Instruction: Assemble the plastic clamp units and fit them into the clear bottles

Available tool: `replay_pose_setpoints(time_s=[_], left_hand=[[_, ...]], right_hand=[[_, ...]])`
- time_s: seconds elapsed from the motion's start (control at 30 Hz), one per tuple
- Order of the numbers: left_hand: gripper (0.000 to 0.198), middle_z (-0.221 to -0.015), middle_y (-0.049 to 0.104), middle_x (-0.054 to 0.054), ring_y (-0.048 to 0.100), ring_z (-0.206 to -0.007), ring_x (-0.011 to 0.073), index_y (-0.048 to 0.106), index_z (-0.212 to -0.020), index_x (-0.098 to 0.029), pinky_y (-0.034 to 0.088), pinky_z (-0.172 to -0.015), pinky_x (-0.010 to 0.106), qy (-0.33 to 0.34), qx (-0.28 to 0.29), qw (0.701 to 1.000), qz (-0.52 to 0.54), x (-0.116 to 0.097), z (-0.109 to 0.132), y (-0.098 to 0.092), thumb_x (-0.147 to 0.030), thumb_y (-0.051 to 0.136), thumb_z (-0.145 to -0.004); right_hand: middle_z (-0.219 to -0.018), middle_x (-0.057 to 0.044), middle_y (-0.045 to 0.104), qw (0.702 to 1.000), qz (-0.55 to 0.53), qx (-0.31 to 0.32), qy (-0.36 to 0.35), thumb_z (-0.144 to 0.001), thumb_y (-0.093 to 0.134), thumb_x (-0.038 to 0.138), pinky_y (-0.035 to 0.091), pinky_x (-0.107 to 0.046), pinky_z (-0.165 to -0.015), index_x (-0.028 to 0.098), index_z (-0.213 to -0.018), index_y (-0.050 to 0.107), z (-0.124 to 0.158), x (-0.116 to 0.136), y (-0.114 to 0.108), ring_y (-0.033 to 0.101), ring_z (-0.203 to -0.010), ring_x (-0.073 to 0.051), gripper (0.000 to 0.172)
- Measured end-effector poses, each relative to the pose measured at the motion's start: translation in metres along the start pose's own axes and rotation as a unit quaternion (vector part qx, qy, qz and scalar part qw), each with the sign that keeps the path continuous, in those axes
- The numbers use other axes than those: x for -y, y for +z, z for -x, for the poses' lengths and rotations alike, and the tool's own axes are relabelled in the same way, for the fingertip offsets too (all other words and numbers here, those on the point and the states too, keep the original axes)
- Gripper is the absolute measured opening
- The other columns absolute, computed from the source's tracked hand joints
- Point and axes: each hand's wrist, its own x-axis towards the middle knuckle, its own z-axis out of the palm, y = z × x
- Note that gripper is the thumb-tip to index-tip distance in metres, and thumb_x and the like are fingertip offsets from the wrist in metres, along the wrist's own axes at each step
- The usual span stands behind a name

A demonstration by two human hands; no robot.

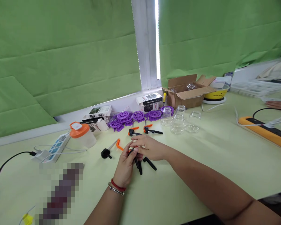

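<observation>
My left hand point(126, 162), with a red cord and a silver bangle at its wrist, has its fingers closed round a small black part point(131, 151). My right hand point(151, 146) meets it from the right, thumb and fingers pinched at the same part, which they mostly hide. Beneath the hands lie several black handle-like pieces point(150, 163). To the left rest a black knob on a metal rod point(105, 153) and an orange bent piece point(119, 144). Just beyond are two black-and-orange crank-like pieces point(152, 130) with metal rods.
Purple wheel-shaped parts point(138, 116), glass jars point(178, 120), printed boxes point(150, 101) and an open carton point(189, 93) line the back. An orange-lidded jug point(84, 136) and a power strip point(59, 147) stand left. An orange-and-black bar point(267, 129) and another person's hand point(278, 103) are right.
</observation>
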Motion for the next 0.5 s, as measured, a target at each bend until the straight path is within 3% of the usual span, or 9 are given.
replay_pose_setpoints(time_s=[0.1, 0.2, 0.33, 0.5], left_hand=[[0.049, -0.088, 0.065, 0.005, 0.064, -0.078, 0.0166, 0.051, -0.122, -0.018, 0.051, -0.074, 0.033, -0.008, -0.048, 0.999, 0.020, -0.003, -0.001, -0.002, -0.036, 0.064, -0.079], [0.045, -0.086, 0.065, 0.006, 0.065, -0.077, 0.0174, 0.056, -0.114, -0.015, 0.052, -0.069, 0.031, -0.008, -0.084, 0.996, 0.014, -0.005, -0.001, -0.003, -0.037, 0.067, -0.076], [0.046, -0.086, 0.065, 0.006, 0.065, -0.078, 0.0173, 0.057, -0.112, -0.014, 0.053, -0.068, 0.030, -0.005, -0.105, 0.994, 0.007, -0.004, -0.001, 0.000, -0.035, 0.070, -0.073], [0.049, -0.095, 0.063, 0.007, 0.063, -0.089, 0.0196, 0.056, -0.114, -0.016, 0.055, -0.071, 0.035, -0.008, -0.108, 0.994, 0.035, 0.001, -0.002, 0.000, -0.029, 0.073, -0.071]], right_hand=[[-0.086, -0.005, 0.064, 0.997, 0.000, -0.067, 0.044, -0.087, 0.050, 0.033, 0.041, -0.028, -0.070, 0.019, -0.083, 0.066, 0.010, 0.001, -0.004, 0.056, -0.081, -0.017, 0.022], [-0.061, -0.001, 0.057, 0.987, 0.040, -0.037, 0.154, -0.084, 0.052, 0.038, 0.030, -0.024, -0.051, 0.017, -0.066, 0.060, 0.027, -0.002, 0.000, 0.046, -0.054, -0.011, 0.028], [-0.061, -0.002, 0.058, 0.955, 0.131, 0.059, 0.260, -0.075, 0.060, 0.039, 0.024, -0.025, -0.047, 0.017, -0.062, 0.058, 0.047, -0.011, 0.018, 0.044, -0.051, -0.012, 0.025], [-0.070, -0.004, 0.060, 0.933, 0.194, 0.042, 0.300, -0.074, 0.056, 0.030, 0.024, -0.025, -0.047, 0.017, -0.069, 0.058, 0.049, -0.023, 0.032, 0.048, -0.057, -0.014, 0.013]])
